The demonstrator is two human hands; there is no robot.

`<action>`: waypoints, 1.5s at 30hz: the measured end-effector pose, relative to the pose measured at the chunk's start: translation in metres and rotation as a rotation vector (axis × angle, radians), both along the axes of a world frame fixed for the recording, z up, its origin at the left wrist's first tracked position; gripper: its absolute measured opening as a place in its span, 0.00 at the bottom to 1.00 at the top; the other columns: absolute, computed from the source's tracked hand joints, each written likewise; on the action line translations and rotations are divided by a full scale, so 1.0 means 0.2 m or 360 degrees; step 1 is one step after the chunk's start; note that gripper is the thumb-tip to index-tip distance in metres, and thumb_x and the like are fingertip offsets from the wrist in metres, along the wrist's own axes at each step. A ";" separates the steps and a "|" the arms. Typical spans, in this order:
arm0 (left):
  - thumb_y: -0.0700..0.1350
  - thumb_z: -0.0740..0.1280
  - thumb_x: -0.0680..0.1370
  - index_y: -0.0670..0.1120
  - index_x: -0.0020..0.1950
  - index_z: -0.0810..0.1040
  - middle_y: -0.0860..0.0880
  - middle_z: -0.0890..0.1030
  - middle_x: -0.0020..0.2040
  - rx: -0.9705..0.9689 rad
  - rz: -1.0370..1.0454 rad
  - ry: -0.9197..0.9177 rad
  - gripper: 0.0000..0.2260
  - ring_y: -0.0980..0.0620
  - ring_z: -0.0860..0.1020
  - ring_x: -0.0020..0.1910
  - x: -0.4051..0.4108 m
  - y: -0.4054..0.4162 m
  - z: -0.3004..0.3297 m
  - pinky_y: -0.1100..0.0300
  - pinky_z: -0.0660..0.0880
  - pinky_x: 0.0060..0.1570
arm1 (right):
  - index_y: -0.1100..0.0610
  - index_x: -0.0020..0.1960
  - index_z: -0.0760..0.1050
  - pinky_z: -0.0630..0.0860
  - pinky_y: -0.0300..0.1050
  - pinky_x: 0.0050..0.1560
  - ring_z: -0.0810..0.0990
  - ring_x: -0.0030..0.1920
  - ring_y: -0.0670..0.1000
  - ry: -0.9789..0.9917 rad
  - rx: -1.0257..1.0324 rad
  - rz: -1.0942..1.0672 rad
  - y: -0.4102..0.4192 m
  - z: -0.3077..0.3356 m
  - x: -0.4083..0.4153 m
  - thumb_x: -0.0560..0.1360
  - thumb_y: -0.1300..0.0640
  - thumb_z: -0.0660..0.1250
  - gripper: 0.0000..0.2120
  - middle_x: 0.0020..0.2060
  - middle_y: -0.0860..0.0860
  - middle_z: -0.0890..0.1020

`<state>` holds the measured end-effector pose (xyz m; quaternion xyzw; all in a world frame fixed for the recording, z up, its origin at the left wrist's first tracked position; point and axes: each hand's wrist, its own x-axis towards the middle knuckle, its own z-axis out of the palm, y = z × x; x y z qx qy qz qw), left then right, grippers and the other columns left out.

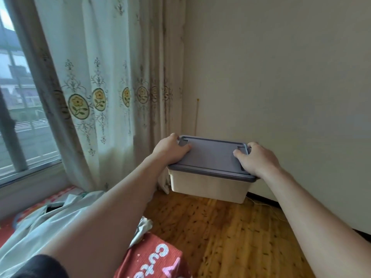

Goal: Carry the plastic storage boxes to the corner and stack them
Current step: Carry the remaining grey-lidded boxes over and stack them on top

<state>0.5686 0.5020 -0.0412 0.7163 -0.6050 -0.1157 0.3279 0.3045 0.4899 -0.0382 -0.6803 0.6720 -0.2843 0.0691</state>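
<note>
Carry step, w/ box in the air. Storage box, cream body w/ grey lid, held out in front of me, clear of the wood floor, near the corner where curtain meets right wall. No other box visible in the corner, so I judge this one goes down first as the base.

Hands: left hand clamped on the lid's left end, thumb on top, fingers curled over the far edge. Right hand same on the right end, thumb on the lid, fingers wrapped over the rim. Both arms stretched nearly straight, reaching fwd & down; box roughly level, tilted slightly.

Next: lower it onto bare floor close to wall & curtain, keep it square to the wall so later boxes sit flush. Thin cord lies on the floor by the skirting, so don't set the box on it. Near left: red cloth w/ lettering & white sheet, not in the way.
</note>
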 end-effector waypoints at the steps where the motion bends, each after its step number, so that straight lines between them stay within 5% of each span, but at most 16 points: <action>1: 0.65 0.64 0.75 0.48 0.73 0.67 0.46 0.76 0.64 0.0002 -0.0020 -0.0003 0.32 0.45 0.77 0.58 -0.06 -0.05 0.00 0.53 0.75 0.51 | 0.52 0.61 0.72 0.76 0.48 0.48 0.79 0.49 0.58 -0.0004 -0.0002 -0.0010 -0.03 0.00 -0.06 0.76 0.36 0.61 0.23 0.49 0.53 0.80; 6: 0.66 0.63 0.75 0.48 0.73 0.66 0.47 0.77 0.62 -0.0019 -0.0064 -0.0043 0.32 0.49 0.74 0.50 -0.32 -0.29 -0.01 0.55 0.72 0.45 | 0.52 0.65 0.71 0.77 0.48 0.47 0.78 0.48 0.56 -0.0034 -0.0010 -0.0042 -0.21 0.00 -0.33 0.77 0.36 0.61 0.25 0.51 0.53 0.80; 12: 0.64 0.63 0.75 0.48 0.73 0.66 0.46 0.77 0.61 -0.0010 -0.0099 -0.0092 0.32 0.48 0.74 0.48 -0.58 -0.50 -0.06 0.56 0.70 0.42 | 0.51 0.66 0.70 0.67 0.44 0.34 0.76 0.45 0.55 -0.0081 -0.0017 -0.0056 -0.40 -0.07 -0.60 0.76 0.36 0.60 0.25 0.48 0.51 0.78; 19: 0.64 0.63 0.75 0.48 0.73 0.66 0.47 0.78 0.58 0.0010 -0.0110 -0.0137 0.31 0.48 0.75 0.47 -0.68 -0.73 -0.12 0.55 0.72 0.41 | 0.51 0.66 0.70 0.73 0.46 0.40 0.76 0.45 0.55 -0.0085 0.0003 -0.0089 -0.60 -0.14 -0.70 0.76 0.37 0.61 0.25 0.47 0.50 0.77; 28: 0.65 0.63 0.75 0.49 0.72 0.66 0.50 0.76 0.52 -0.0028 -0.0079 -0.0173 0.31 0.47 0.77 0.46 -0.55 -1.13 -0.19 0.54 0.77 0.44 | 0.52 0.67 0.69 0.80 0.51 0.46 0.79 0.46 0.56 -0.0038 0.0055 -0.0044 -1.00 -0.17 -0.56 0.77 0.38 0.60 0.26 0.48 0.52 0.79; 37: 0.66 0.62 0.75 0.50 0.71 0.67 0.52 0.75 0.48 -0.0061 -0.0062 -0.0211 0.30 0.54 0.74 0.38 -0.30 -1.65 -0.16 0.59 0.70 0.32 | 0.53 0.66 0.69 0.79 0.50 0.47 0.79 0.46 0.57 -0.0051 0.0059 -0.0029 -1.54 -0.13 -0.31 0.76 0.39 0.61 0.25 0.50 0.54 0.80; 45: 0.66 0.61 0.76 0.48 0.69 0.67 0.47 0.78 0.52 -0.0023 -0.0131 -0.0236 0.29 0.46 0.78 0.46 -0.17 -1.98 -0.10 0.52 0.77 0.44 | 0.54 0.66 0.69 0.79 0.51 0.47 0.79 0.48 0.58 -0.0067 0.0051 -0.0044 -1.87 -0.08 -0.20 0.76 0.39 0.61 0.25 0.50 0.54 0.80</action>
